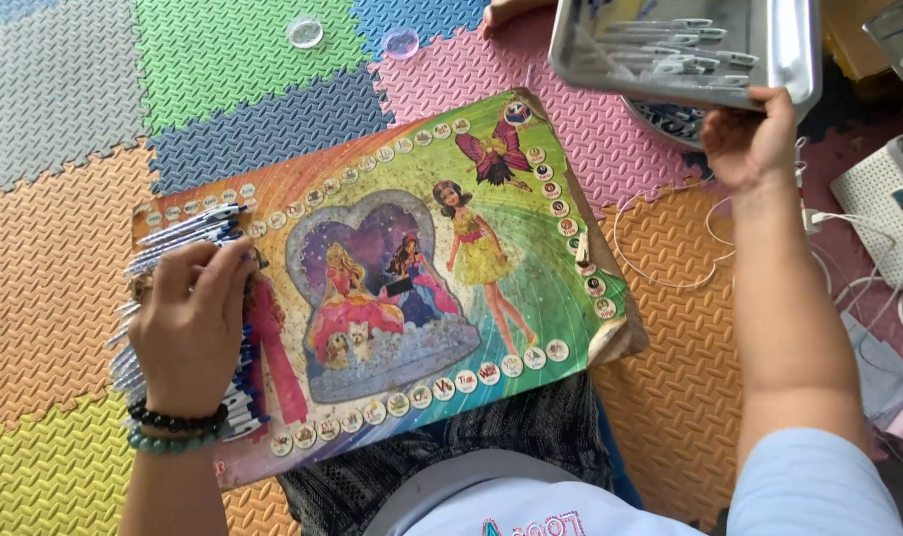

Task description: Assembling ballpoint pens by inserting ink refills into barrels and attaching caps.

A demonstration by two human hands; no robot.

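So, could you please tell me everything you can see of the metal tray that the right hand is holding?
The metal tray is a shallow rectangular pan of shiny, silvery metal with a raised rim and rounded corners. It sits at the upper right of the view, tilted, above the pink floor mat. The right hand grips its near edge. Several pens with pale barrels lie inside it. Its far part runs out of the picture.
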